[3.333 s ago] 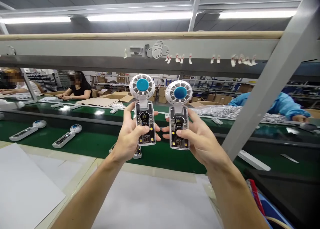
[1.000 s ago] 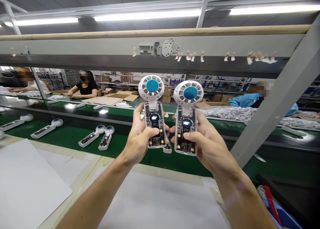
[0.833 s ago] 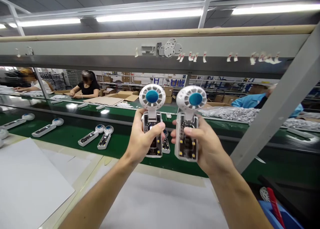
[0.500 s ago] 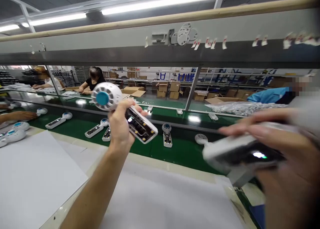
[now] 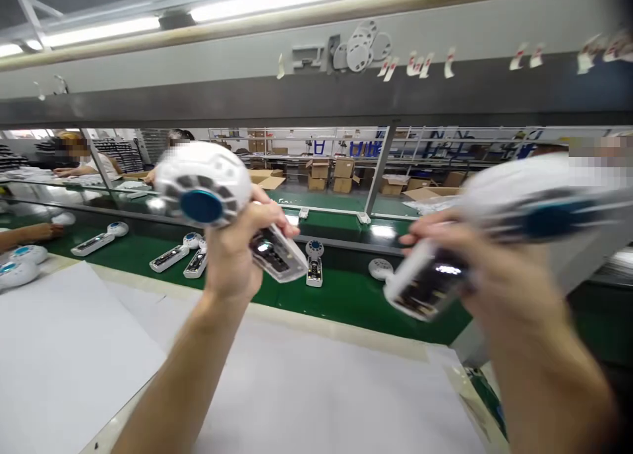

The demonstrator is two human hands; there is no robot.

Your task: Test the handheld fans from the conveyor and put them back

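Observation:
My left hand point(image 5: 235, 256) is closed around the neck of a white handheld fan-like device point(image 5: 217, 170). Its round head has dark vents around a blue disc, and the open handle shows a circuit board with a lit light. On the right, my right hand point(image 5: 504, 269) grips a second white fan-like device point(image 5: 524, 183), smeared by motion. This one also has a blue disc and a glowing light in its open handle. Both devices are held up above the green conveyor belt point(image 5: 281, 299).
Several similar devices, such as one upright in the middle point(image 5: 314, 264), lie along the belt. White paper sheets point(image 5: 316, 388) cover the near bench. A metal post point(image 5: 380, 170) and an overhead beam point(image 5: 198, 97) cross ahead. At far left is a co-worker's arm point(image 5: 34, 235).
My right hand has moved left and turned its device, so the round head and blue disc now show. The left device is nearer the camera, its head tilted downward. The view has shifted slightly.

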